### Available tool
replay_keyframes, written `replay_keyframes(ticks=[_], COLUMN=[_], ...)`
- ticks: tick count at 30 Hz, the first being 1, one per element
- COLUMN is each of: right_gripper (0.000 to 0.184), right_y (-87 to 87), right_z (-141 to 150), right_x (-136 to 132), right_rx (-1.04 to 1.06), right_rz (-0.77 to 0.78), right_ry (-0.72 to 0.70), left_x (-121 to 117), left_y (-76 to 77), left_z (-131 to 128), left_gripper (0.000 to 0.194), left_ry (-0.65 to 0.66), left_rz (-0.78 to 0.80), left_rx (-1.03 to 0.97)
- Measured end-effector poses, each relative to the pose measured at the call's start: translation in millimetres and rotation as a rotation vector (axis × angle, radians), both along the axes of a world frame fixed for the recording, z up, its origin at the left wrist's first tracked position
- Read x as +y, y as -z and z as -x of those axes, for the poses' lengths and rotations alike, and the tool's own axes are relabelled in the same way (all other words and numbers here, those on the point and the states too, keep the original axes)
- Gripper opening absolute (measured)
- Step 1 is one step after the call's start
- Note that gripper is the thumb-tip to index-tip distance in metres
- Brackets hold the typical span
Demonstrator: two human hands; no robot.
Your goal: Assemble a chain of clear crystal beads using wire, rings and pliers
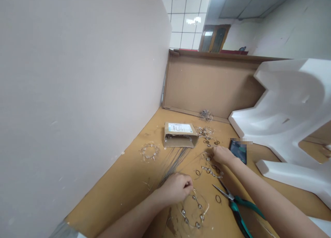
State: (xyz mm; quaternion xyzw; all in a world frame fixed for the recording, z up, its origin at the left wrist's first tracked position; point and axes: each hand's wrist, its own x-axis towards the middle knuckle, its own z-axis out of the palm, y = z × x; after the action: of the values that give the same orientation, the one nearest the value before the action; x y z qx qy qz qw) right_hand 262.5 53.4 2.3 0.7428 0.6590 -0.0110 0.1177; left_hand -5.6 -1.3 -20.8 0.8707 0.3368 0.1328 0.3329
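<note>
My left hand is closed, thumb against the fingers, at the top of a wire ring strung with clear beads. Whether it pinches one of the ring's thin wire ends is not plain. Beyond it, a bundle of thin grey wires runs toward a small cardboard box. My right hand is also closed, fingertips down by loose dark rings and beads; what they hold is hidden. Just below lies a short beaded wire strand. Needle-nose pliers with green handles lie beneath my right forearm, jaws apart.
Another beaded wire ring lies left of the box. Tangled beaded pieces sit to its right, with a further pile behind. A phone and white foam packing stand right. A white panel rises left; cardboard closes the back.
</note>
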Motion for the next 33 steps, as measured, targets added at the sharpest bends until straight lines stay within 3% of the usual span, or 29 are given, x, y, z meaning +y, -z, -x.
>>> replay_keyframes(ticks=[7,17,22,24,26,30,33], right_gripper=[0.030,0.029,0.027,0.034,0.039,0.033,0.023], right_y=[-14.5,-29.0,-31.6,-28.1,-22.5,-12.0,-9.3], right_z=[-17.4,-31.0,10.3,39.5,67.6,97.3,94.0], right_x=[-0.3,-12.7,-37.6,-51.8,-63.5,-74.7,-79.7], right_rx=[0.163,0.671,1.044,1.173,1.256,1.271,1.161], right_rz=[0.049,-0.048,-0.089,-0.112,-0.125,-0.170,-0.216], right_ry=[0.063,0.190,0.138,0.066,-0.006,-0.108,-0.156], left_x=[0.7,0.0,-2.7,-2.7,-1.3,3.5,5.2], left_y=[0.4,-0.4,-5.3,-5.7,-4.9,-2.1,0.0], left_z=[-1.0,-0.6,-4.6,-7.8,-11.2,-14.6,-12.7], left_gripper=[0.018,0.018,0.017,0.018,0.020,0.018,0.010], left_ry=[-0.005,-0.014,-0.202,-0.271,-0.264,-0.229,-0.247], left_rz=[-0.075,-0.074,-0.064,0.051,0.273,0.523,0.468], left_rx=[0.001,0.002,-0.215,-0.387,-0.564,-0.691,-0.581])
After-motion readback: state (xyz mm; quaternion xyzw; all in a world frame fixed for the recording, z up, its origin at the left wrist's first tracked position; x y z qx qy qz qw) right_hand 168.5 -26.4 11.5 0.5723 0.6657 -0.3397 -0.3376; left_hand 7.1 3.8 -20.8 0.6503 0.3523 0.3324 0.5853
